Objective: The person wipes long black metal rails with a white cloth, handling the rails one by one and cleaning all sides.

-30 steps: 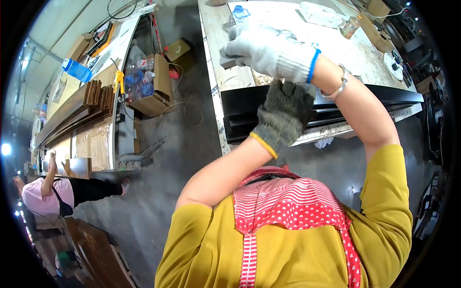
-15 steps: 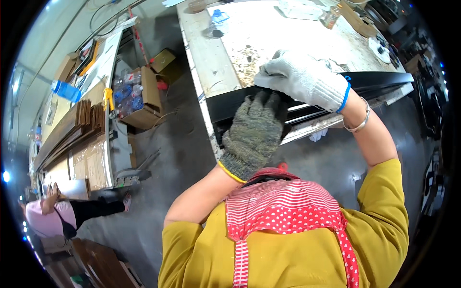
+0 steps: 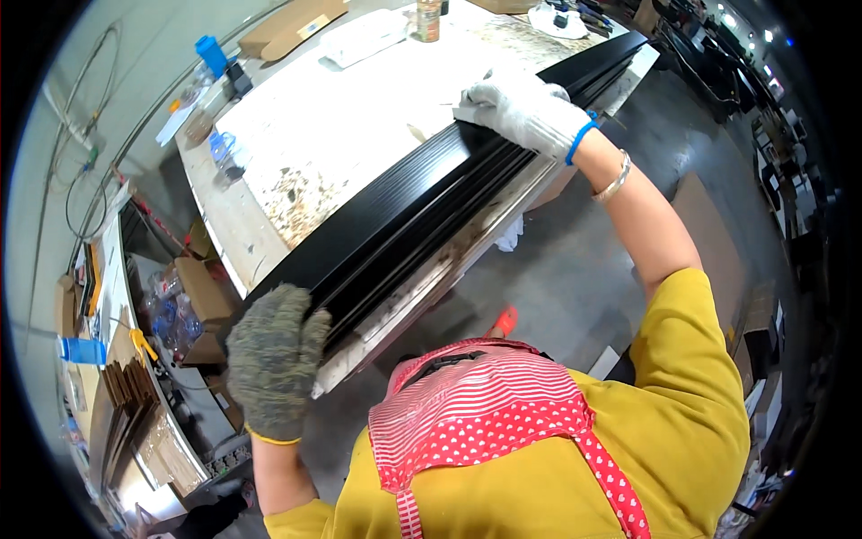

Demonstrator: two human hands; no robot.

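Observation:
Long black strips [image 3: 395, 202], ridged and glossy on top, lie side by side along the near edge of the white worktable [image 3: 359, 121]. My left hand [image 3: 277, 364], in a grey-green knitted glove with a yellow cuff, is closed over their near left end. Its fingers lie together and the thumb is at the strips' near side. Farther along to the right, my right hand [image 3: 525, 112], in a white glove with a blue cuff, is pinched at the top strip. A small pale edge shows under its fingertips; what it is I cannot make out.
On the table stand a clear plastic bottle [image 3: 224, 153], a white package [image 3: 364, 38] and a jar [image 3: 428, 20]. Wood debris [image 3: 301, 202] litters its left part. Left of it are a box of bottles [image 3: 199, 301] and a second bench with brown boards [image 3: 126, 395].
My hands have moved apart: the left to the strips' near left end, the right farther along them. The view has turned, and more of the strips shows.

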